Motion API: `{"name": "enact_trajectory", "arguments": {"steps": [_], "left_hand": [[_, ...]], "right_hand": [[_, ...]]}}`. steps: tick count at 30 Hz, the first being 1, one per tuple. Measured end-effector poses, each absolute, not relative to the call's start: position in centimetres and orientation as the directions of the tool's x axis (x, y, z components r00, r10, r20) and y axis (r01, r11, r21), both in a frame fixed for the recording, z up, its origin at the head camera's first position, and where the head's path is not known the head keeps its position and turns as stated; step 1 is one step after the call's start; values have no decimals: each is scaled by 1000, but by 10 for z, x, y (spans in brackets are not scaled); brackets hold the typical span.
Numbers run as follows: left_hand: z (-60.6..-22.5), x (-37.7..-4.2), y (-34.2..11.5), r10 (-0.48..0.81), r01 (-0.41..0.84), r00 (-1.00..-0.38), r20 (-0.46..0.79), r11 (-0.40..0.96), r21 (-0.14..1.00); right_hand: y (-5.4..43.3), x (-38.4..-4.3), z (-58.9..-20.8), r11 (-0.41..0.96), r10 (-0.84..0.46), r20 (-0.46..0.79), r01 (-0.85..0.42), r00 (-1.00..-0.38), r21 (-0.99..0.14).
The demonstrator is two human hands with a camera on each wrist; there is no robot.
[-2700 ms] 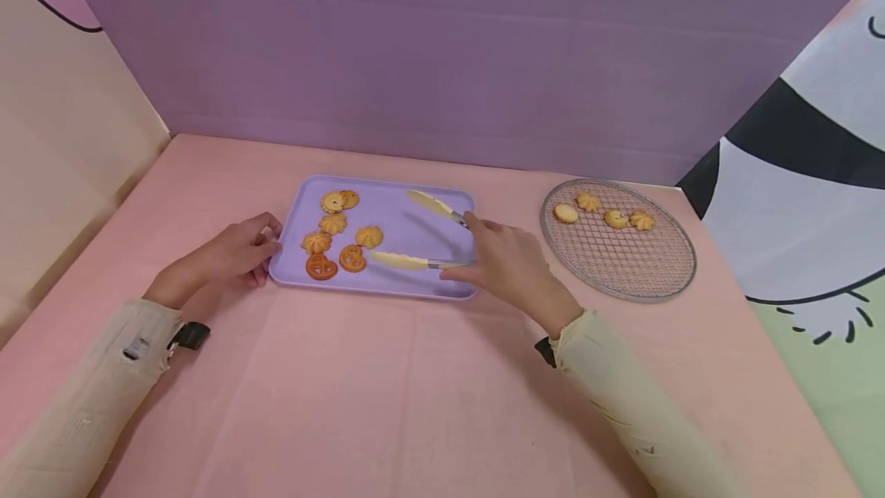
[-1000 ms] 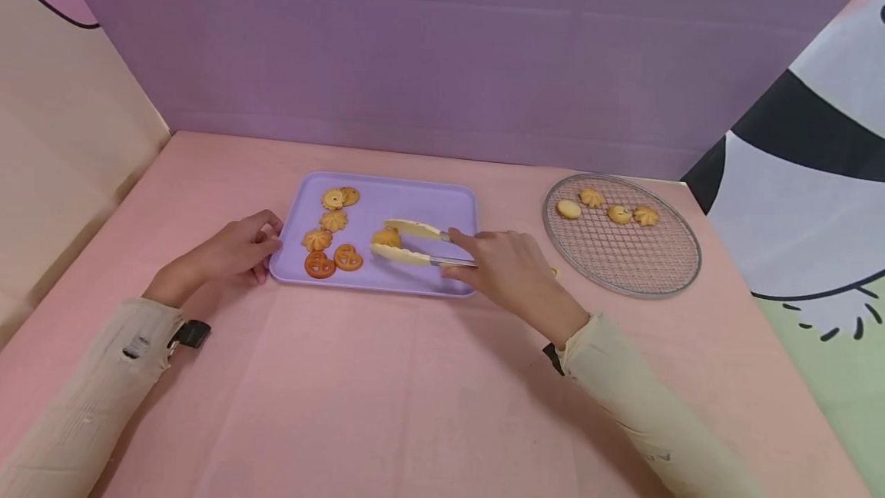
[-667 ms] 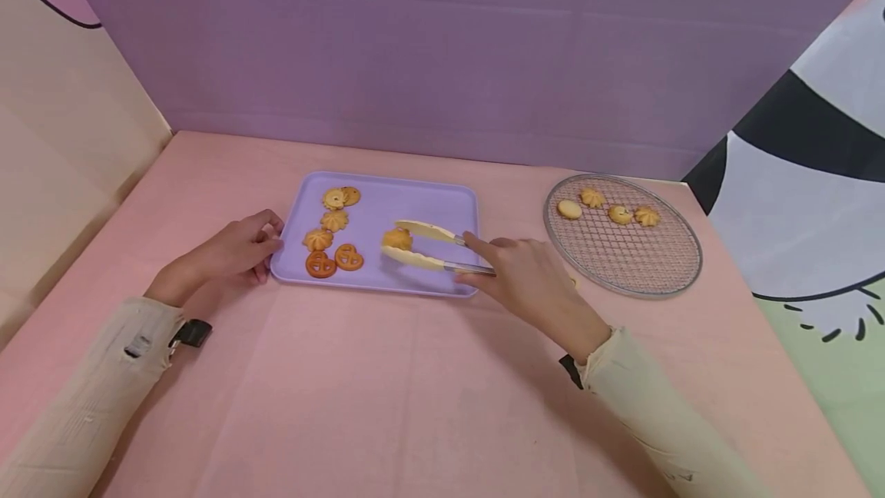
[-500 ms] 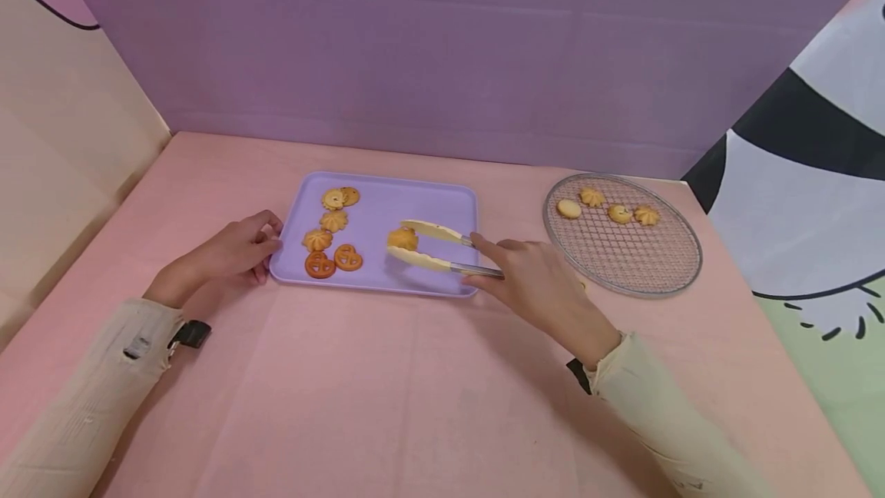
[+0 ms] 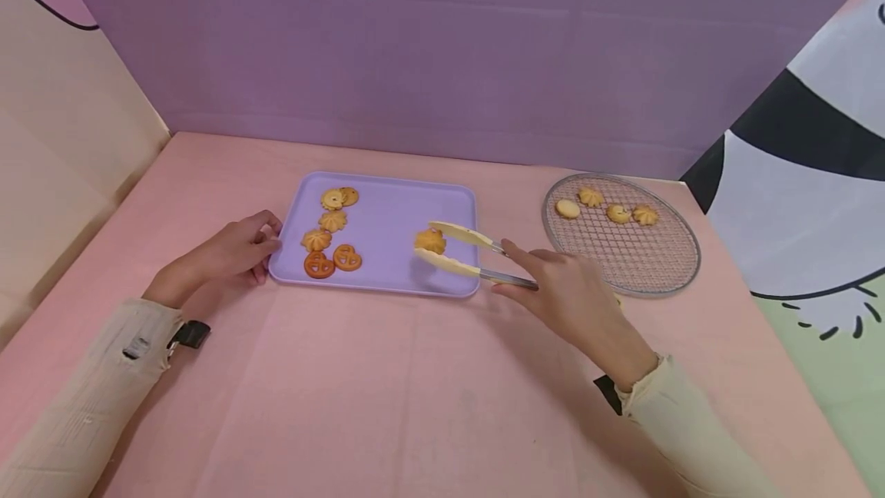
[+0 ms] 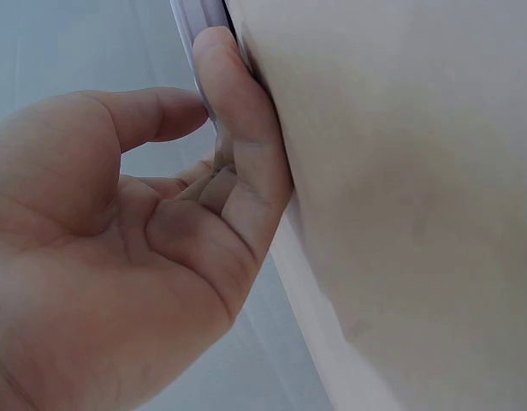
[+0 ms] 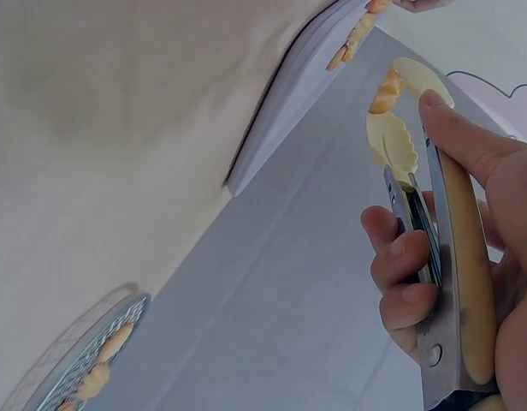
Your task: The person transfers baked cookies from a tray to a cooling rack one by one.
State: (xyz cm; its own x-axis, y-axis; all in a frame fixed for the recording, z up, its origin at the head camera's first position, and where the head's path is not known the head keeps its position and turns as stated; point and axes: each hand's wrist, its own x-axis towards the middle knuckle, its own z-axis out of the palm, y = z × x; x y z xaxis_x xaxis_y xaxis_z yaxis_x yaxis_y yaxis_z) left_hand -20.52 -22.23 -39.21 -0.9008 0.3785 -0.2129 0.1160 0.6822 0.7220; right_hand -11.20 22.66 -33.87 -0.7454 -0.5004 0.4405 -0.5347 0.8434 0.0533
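My right hand (image 5: 577, 298) grips a pair of tongs (image 7: 447, 282) with metal arms and pale yellow tips. Pinched between those tips is a golden flower-shaped cookie (image 5: 430, 241), held above the right part of the purple tray (image 5: 380, 283); the right wrist view shows it raised off the tray. My left hand (image 5: 238, 248) holds the tray's left edge, thumb and fingers at the rim in the left wrist view. Along the tray's left side lie two pretzels (image 5: 319, 264), two flower-shaped cookies (image 5: 316, 240), and a ring-like cookie (image 5: 333, 199) overlapping a round one (image 5: 351, 196).
To the right is a round wire rack (image 5: 622, 260) with several cookies (image 5: 618, 214) near its back. Pink cloth (image 5: 359, 390) covers the table. A purple wall (image 5: 442, 60) rises behind it, with printed panels at both sides.
The tongs closed on the flower-shaped cookie beside the pretzels, and my right hand has lifted it and moved it right. My left hand stays at the tray's edge.
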Motion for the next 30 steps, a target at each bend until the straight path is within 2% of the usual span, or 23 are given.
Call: {"name": "enact_trajectory", "arguments": {"steps": [15, 30], "left_hand": [[-394, -206, -222, 389, 126, -897, -209, 680, 722], [-391, -205, -222, 385, 126, -898, -211, 687, 716]], "right_hand": [[262, -93, -339, 847, -473, 530, -528, -704, 56], [291, -80, -341, 918, -336, 530, -396, -778, 0]]}}
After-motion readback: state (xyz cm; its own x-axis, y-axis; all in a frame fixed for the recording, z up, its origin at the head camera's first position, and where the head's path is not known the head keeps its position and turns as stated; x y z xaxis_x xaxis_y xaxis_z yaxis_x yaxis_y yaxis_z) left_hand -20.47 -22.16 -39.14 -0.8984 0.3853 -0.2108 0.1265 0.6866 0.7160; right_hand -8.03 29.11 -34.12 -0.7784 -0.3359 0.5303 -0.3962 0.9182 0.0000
